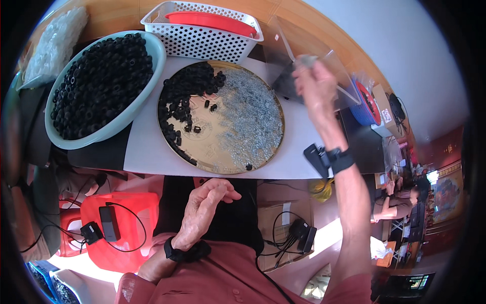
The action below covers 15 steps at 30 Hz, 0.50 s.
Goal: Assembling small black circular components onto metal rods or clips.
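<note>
My left hand hangs over my lap, just in front of the table edge. Its fingers are curled together, and what they may hold is hidden. At the far right my right hand is raised over a clear plastic box. Motion blurs it, but its fingers look closed around something small and greyish. Between my hands and the far basket lies a round gold tray. Black ring-like pieces are heaped on its left side, and many small clear bluish pieces spread over its right.
A pale green basin full of black pieces stands at the left. Behind the tray is a white perforated basket with a red tray inside. A blue container sits at the right, a red stool below left.
</note>
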Available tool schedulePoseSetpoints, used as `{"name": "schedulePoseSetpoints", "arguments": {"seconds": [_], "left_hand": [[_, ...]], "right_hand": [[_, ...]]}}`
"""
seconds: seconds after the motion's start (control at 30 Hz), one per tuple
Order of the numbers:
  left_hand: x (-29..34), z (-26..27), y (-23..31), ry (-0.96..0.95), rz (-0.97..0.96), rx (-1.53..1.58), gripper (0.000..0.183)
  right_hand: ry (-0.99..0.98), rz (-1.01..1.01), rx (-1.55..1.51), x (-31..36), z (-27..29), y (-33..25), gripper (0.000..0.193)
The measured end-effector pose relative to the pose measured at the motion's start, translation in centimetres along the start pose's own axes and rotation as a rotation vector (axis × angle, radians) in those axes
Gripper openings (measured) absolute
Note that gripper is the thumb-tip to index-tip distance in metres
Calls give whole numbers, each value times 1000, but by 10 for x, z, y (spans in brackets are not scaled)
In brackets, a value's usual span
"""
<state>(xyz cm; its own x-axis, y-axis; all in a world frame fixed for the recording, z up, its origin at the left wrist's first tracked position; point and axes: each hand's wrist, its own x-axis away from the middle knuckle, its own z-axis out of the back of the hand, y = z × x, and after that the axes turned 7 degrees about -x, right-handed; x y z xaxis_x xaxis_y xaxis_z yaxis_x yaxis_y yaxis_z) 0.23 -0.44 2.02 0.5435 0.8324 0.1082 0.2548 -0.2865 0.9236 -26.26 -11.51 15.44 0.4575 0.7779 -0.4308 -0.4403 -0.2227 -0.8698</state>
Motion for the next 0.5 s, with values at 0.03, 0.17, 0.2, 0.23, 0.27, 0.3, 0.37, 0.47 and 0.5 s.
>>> {"name": "schedulePoseSetpoints", "arguments": {"seconds": [0.03, 0.17, 0.2, 0.23, 0.27, 0.3, 0.37, 0.47, 0.5], "left_hand": [[0, 2, 0, 5, 1, 3, 27], [0, 8, 2, 25, 23, 44, 26], [0, 9, 4, 16, 21, 47, 26], [1, 10, 5, 3, 35, 36, 26], [2, 13, 6, -4, 47, 25, 26], [2, 15, 6, -7, 44, 29, 26], [3, 19, 5, 5, 39, -1, 26], [1, 21, 2, 34, -9, 18, 27], [1, 20, 1, 34, -8, 21, 27]], "right_hand": [[-159, 83, 137, 7, -10, 9, 15], [-599, 271, 280, 50, -75, -13, 11], [-594, 272, 288, 50, -83, -6, 11], [-603, 402, 354, 48, -91, 8, 13], [-616, 534, 418, 46, -98, 12, 20], [-643, 501, 503, 45, -101, 15, 22], [-667, 526, 491, 42, -108, 17, 23], [-728, 575, 402, 45, -124, 15, 23], [-760, 597, 329, 48, -129, 13, 24]]}}
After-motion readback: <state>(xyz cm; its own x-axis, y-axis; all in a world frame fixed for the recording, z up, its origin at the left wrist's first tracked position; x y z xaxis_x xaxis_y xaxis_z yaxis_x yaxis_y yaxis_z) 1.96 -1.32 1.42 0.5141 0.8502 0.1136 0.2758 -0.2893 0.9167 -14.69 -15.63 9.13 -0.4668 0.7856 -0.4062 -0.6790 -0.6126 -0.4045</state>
